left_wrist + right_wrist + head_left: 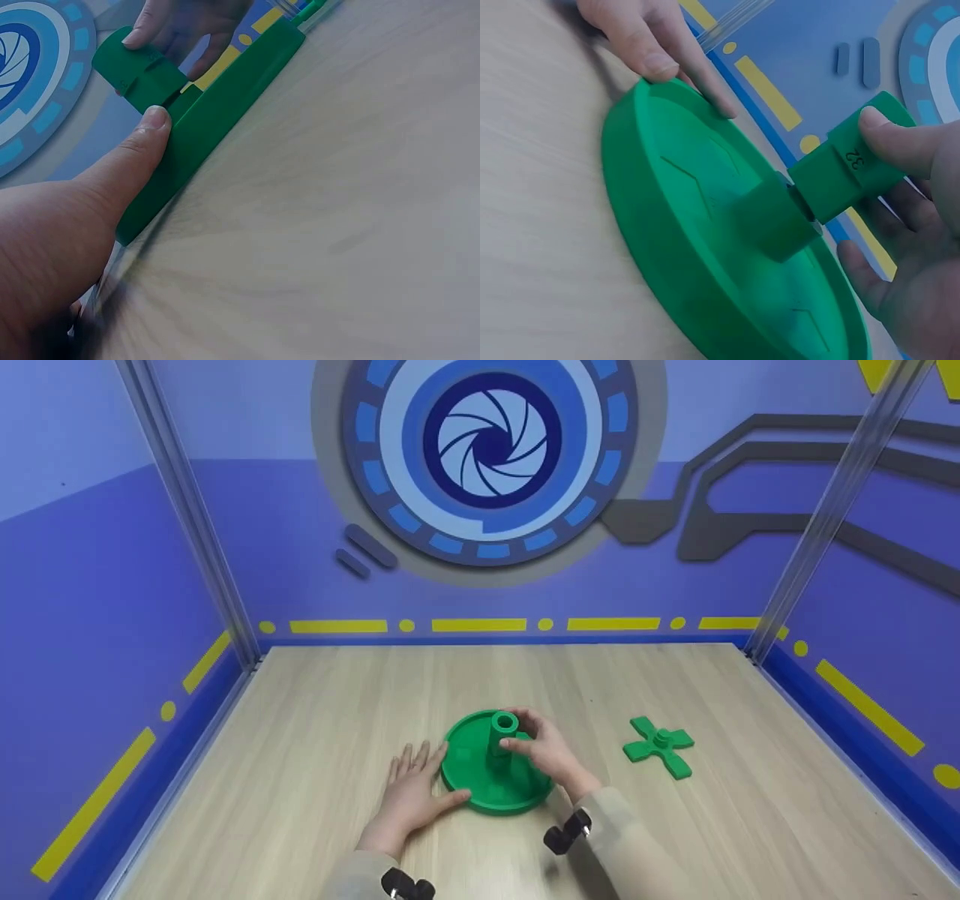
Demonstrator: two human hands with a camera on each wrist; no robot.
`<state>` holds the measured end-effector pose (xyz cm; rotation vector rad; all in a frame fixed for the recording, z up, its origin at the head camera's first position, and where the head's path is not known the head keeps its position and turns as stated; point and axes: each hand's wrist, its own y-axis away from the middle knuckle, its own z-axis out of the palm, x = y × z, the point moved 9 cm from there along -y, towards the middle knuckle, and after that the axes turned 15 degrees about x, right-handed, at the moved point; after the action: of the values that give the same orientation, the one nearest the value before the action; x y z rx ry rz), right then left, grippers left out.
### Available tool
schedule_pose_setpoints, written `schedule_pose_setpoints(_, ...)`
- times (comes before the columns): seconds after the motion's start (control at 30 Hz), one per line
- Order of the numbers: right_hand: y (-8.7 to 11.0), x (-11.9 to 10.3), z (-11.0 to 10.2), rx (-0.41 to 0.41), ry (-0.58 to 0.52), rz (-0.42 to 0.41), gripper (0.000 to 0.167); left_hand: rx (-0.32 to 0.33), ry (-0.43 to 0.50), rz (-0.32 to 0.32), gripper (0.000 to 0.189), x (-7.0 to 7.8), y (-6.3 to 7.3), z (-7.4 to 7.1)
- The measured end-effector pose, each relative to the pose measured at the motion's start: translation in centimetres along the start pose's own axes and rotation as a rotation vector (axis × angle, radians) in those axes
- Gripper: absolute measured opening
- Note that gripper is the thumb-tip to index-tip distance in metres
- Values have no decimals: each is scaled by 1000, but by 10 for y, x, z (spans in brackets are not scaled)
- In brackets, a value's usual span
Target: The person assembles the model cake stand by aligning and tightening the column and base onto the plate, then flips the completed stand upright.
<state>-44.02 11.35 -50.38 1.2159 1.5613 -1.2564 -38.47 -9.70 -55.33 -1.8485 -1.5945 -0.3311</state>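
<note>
A round green base (465, 780) with a raised rim lies on the table, slightly right of centre in the head view. From its middle rises a short green post (772, 221). My right hand (549, 751) grips a hollow green cylinder (840, 169) marked "32", thumb on the near side. The cylinder stands over the post, with a narrow dark seam between them in the right wrist view; how far they engage is hidden. My left hand (412, 796) lies with fingers spread at the base's left side, its thumb and forefinger touching the rim.
To the right of the base, a flat green cross-shaped piece (661, 744) with a central peg lies on the wooden table (337, 720). Blue-purple panels (247, 547) with metal corner posts enclose the table at the back and both sides.
</note>
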Motion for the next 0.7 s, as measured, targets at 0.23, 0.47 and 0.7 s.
schedule_pose_setpoints(0.23,0,0,-2,126,33,-5,47,-2,-3,3,102,0,0,0)
schedule_pose_setpoints(0.47,1,3,-3,193,103,39,51,-1,-4,6,102,-1,-1,1)
schedule_pose_setpoints(0.7,-1,3,-4,189,135,23,56,-1,-11,7,102,-1,-1,1)
